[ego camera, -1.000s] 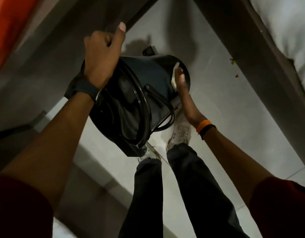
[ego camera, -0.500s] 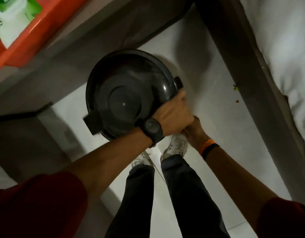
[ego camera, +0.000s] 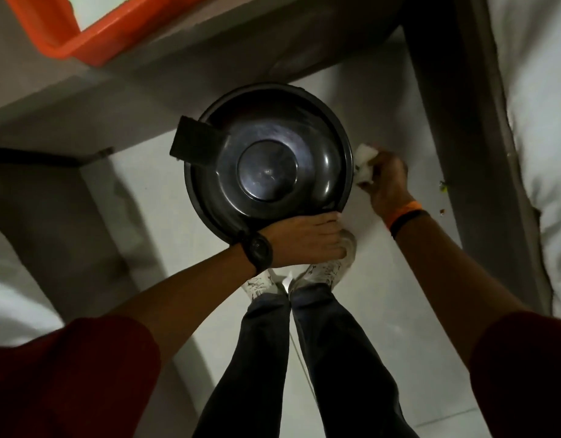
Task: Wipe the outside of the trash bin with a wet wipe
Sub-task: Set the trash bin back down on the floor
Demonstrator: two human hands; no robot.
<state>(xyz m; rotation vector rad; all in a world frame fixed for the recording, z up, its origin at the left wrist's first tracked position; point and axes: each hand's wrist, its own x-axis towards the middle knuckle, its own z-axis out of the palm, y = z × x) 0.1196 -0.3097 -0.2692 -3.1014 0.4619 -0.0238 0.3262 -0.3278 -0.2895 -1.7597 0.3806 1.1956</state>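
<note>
Now: wipe meets bin's right side

Right hand (ego camera: 387, 181) pinches the wet wipe (ego camera: 363, 163) against the upright trash bin (ego camera: 266, 165), immediately left of it. Left hand (ego camera: 307, 240) clasps the near rim, steadying it on the floor (ego camera: 383, 273).

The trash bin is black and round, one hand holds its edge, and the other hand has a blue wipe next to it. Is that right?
Not quite. The wet wipe is white, not blue. The head view shows the right hand holding it by the side of the black, round trash bin, while the left hand holds the bin's near edge.
</note>
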